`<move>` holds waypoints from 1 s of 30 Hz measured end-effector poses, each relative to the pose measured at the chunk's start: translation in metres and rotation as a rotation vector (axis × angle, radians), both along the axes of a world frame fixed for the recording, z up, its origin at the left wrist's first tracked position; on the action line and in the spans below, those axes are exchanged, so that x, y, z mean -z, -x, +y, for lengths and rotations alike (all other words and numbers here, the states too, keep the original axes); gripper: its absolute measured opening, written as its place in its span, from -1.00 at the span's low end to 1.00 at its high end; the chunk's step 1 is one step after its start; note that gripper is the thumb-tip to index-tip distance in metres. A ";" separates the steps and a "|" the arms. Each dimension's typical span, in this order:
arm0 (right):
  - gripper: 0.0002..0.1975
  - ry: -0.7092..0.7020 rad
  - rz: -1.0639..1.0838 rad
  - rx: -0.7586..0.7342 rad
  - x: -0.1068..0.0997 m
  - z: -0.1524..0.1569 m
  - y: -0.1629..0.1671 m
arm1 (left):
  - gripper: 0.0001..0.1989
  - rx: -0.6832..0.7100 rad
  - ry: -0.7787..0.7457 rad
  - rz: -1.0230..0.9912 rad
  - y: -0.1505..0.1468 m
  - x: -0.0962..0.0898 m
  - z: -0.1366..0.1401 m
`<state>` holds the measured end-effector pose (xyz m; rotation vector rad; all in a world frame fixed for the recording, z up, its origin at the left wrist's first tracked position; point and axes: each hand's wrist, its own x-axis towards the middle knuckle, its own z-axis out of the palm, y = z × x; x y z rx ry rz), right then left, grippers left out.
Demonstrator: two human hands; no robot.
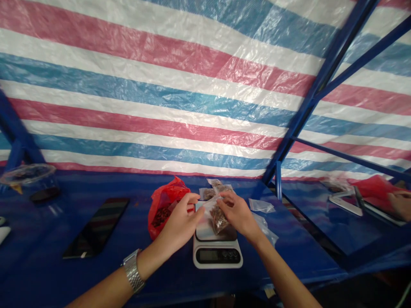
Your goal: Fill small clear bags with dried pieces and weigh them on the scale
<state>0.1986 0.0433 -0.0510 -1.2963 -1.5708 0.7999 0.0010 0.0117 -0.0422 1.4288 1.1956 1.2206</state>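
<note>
A small clear plastic bag (219,219) with brown dried pieces in it is tilted over the metal plate of a white digital kitchen scale (217,256). My right hand (237,212) pinches the bag's upper edge between thumb and fingers. On the other side, my left hand (183,217) has its thumb and index finger apart, the thumb close to the bag's left corner; whether it touches is hard to see. Behind my left hand stands an open red plastic bag (156,205) holding dark reddish-brown pieces. Several filled small bags (208,193) lie just behind the scale.
Flat, clear bags (261,206) lie right of the scale. On the blue table (144,273), a black phone (98,229) and a clear plastic tub (40,182) are at left. Blue metal posts (303,115) flank the striped sheet. Another person's hand (401,203) shows at far right.
</note>
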 end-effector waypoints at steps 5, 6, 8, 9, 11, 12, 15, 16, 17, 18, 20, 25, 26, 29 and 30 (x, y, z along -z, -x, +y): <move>-0.61 -0.189 -0.275 0.131 0.017 0.011 -0.012 | -0.66 -0.042 -0.324 0.465 0.019 0.019 0.006; -0.61 -0.234 -0.285 0.170 0.016 0.013 -0.014 | -0.67 -0.041 -0.322 0.507 0.021 0.022 0.007; -0.60 -0.273 -0.264 0.245 0.013 0.015 -0.019 | -0.68 -0.045 -0.317 0.565 0.025 0.028 0.009; -0.59 -0.278 -0.246 0.282 0.011 0.016 -0.021 | -0.68 -0.053 -0.321 0.586 0.027 0.029 0.010; -0.59 -0.290 -0.213 0.346 0.006 0.016 -0.024 | -0.67 -0.064 -0.341 0.621 0.030 0.031 0.014; -0.58 -0.300 -0.198 0.366 0.005 0.015 -0.024 | -0.67 -0.065 -0.352 0.639 0.031 0.031 0.016; -0.59 -0.315 -0.168 0.378 0.001 0.013 -0.024 | -0.69 -0.092 -0.379 0.689 0.031 0.024 0.020; -0.60 -0.315 -0.162 0.375 0.000 0.012 -0.023 | -0.68 -0.117 -0.385 0.705 0.030 0.020 0.019; -0.61 -0.315 -0.156 0.374 0.000 0.011 -0.023 | -0.67 -0.148 -0.393 0.720 0.028 0.015 0.018; -0.61 -0.317 -0.150 0.373 -0.001 0.011 -0.022 | -0.65 -0.178 -0.403 0.732 0.027 0.010 0.016; -0.62 -0.322 -0.133 0.376 -0.002 0.010 -0.022 | -0.63 -0.219 -0.437 0.747 0.022 -0.001 0.009; -0.60 -0.318 -0.099 0.375 -0.006 0.008 -0.023 | -0.68 -0.242 -0.542 0.775 0.016 -0.013 -0.007; -0.60 -0.314 -0.094 0.377 -0.007 0.007 -0.023 | -0.69 -0.246 -0.553 0.789 0.016 -0.013 -0.009; -0.57 -0.292 -0.062 0.389 -0.009 0.006 -0.023 | -0.71 -0.256 -0.574 0.823 0.018 -0.012 -0.013; -0.56 -0.286 -0.053 0.393 -0.009 0.005 -0.023 | -0.71 -0.256 -0.581 0.832 0.019 -0.012 -0.013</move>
